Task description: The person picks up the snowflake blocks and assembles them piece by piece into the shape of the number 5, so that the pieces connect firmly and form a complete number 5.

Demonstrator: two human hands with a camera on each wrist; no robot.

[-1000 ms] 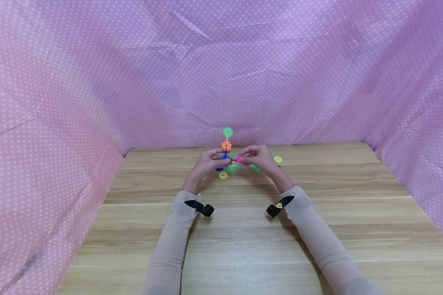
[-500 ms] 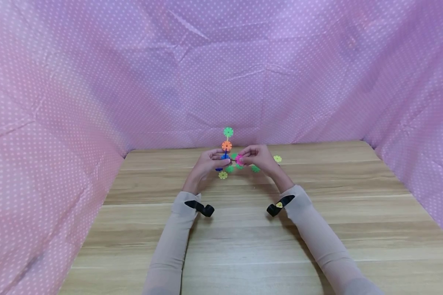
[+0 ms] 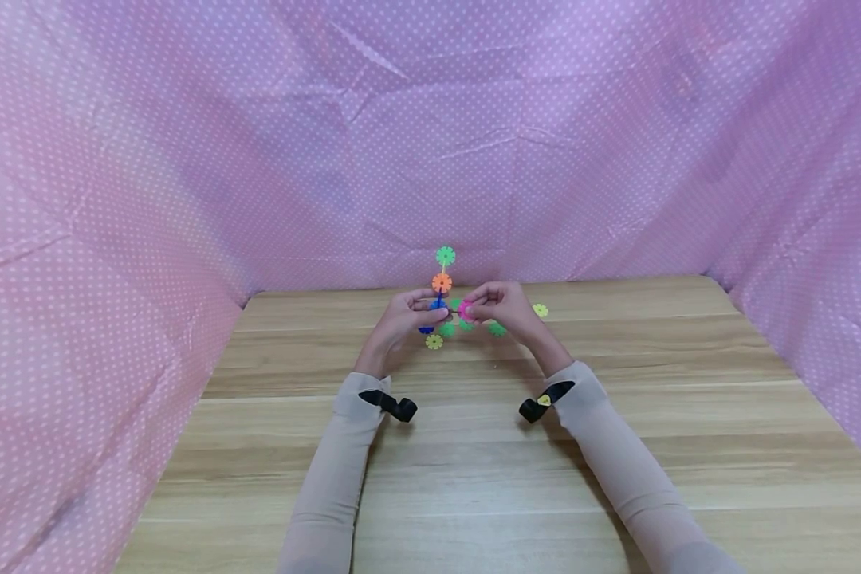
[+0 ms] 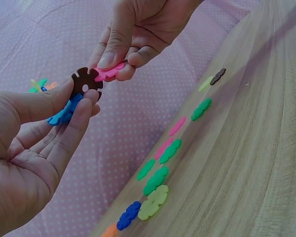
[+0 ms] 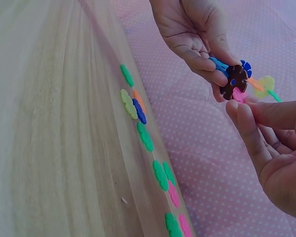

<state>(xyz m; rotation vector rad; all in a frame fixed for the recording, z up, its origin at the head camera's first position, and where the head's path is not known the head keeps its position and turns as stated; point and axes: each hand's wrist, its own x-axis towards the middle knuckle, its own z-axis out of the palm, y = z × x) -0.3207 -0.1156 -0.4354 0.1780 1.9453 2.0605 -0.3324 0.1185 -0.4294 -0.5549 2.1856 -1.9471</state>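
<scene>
Out over the far part of the table, my left hand grips a chain of notched plastic snowflake discs. Its thumb and fingers pinch around a light blue disc and the edge of a brown disc. From there the chain runs up through a dark blue disc, an orange disc and a yellow one to a green disc on top. My right hand pinches a pink disc between thumb and fingers, its edge meeting the brown disc's rim.
Loose discs lie in a band along the table's far side: a yellow disc, a dark blue disc, a green disc, pink ones and several more. A pink dotted cloth hangs behind the wooden table.
Both hands stay almost still, holding the same discs. The upper end of the chain has tipped very slightly to the right.
</scene>
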